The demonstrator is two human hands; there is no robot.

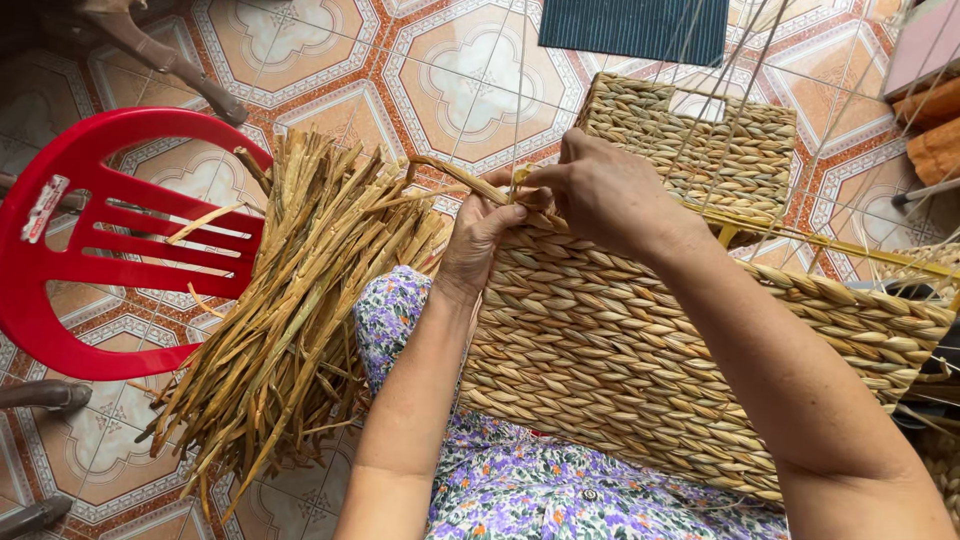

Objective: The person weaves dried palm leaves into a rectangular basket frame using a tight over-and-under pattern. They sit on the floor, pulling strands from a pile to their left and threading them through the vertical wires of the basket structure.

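— Where are our hands?
— Our left hand (478, 232) and right hand (600, 190) meet at the top edge of the woven basket (640, 350) on our lap, fingers pinched together on a straw strand (470, 180).
— And the straw bundle (300, 300)?
— Just left, beside the red chair (100, 230).

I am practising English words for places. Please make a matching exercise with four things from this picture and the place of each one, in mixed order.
Things:
1. red chair
2. bundle of dry stalks
3. woven basket
4. dark ribbed panel

Places:
A. on the person's lap, under both hands
B. at the top edge, on the tiled floor
C. at the far left
D. between the chair and the flowered clothing

Pairs: 1-C, 2-D, 3-A, 4-B
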